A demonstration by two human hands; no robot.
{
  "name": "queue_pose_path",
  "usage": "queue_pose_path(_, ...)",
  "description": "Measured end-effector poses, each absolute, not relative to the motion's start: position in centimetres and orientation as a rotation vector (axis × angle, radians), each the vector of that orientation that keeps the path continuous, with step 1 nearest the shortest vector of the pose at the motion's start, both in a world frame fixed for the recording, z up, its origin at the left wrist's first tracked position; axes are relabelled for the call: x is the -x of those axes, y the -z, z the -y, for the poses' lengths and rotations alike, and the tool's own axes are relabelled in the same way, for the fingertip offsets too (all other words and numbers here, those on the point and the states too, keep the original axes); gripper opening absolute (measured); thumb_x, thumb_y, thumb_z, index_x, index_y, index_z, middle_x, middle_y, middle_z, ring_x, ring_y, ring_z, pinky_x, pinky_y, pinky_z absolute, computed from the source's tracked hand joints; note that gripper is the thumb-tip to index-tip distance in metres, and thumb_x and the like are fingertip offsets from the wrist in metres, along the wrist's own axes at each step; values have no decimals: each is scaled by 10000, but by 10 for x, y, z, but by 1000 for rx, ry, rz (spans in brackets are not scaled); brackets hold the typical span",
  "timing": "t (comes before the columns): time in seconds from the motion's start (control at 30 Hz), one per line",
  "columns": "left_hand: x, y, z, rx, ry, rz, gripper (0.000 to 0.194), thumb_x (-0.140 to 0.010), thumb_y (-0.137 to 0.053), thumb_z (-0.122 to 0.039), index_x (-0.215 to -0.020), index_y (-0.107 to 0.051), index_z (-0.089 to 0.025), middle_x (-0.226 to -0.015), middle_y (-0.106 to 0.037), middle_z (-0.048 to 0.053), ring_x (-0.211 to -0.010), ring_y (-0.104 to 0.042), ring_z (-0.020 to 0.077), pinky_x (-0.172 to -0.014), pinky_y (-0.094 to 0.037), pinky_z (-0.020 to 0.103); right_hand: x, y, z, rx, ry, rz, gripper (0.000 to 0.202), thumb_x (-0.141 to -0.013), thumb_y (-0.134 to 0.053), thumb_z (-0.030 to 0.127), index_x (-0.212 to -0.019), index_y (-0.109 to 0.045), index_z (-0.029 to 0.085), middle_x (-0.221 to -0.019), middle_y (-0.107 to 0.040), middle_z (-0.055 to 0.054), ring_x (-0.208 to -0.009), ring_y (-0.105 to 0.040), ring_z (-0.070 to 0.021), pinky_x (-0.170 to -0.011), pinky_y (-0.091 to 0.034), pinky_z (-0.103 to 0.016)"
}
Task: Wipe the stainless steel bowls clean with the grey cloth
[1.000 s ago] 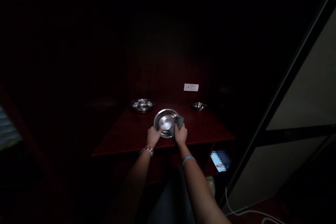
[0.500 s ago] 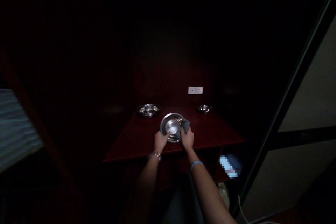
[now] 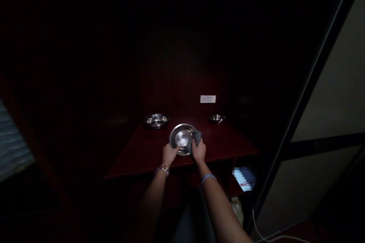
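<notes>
A shiny steel dish [image 3: 181, 137] is held tilted above the front part of the dark red tabletop [image 3: 225, 142], its inside facing me. My left hand [image 3: 170, 154] grips its lower left rim, the thumb over the edge. A grey cloth [image 3: 195, 139] lies against the dish's right side, and my right hand [image 3: 199, 150] is closed on it there. Behind to the left sit steel dishes [image 3: 156, 121] that look stacked. At the back right rests a smaller steel bowl [image 3: 218, 119].
A white socket plate [image 3: 208, 99] is on the back wall. Below the tabletop at right is a blurred bright screen [image 3: 243, 179], with a pale cable [image 3: 254, 218] lower down. A framed panel [image 3: 322, 110] stands at right.
The whole view has shifted slightly, so things appear a little further left. Both hands keep their hold on the dish and cloth, with no other clear change.
</notes>
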State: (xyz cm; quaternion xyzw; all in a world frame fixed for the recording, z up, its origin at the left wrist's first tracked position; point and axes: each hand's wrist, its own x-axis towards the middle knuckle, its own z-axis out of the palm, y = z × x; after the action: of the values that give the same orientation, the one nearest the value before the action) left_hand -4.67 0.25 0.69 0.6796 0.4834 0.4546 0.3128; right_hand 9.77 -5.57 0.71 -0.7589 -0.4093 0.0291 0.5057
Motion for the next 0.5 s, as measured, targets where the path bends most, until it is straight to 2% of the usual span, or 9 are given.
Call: queue_pose_path(0.5,46,-20,7,-1751,-1187,-1299,334,-745,-747,-137,-1078,-736,-106,-1077,-775,131,-1024,-731,217,-859,-532,233,-98,-8,55,1864,-64,988,314,-963,-503,322,-1141,-648,108,-995,-759,-176,-901,-735,-256,-751,-507,-276)
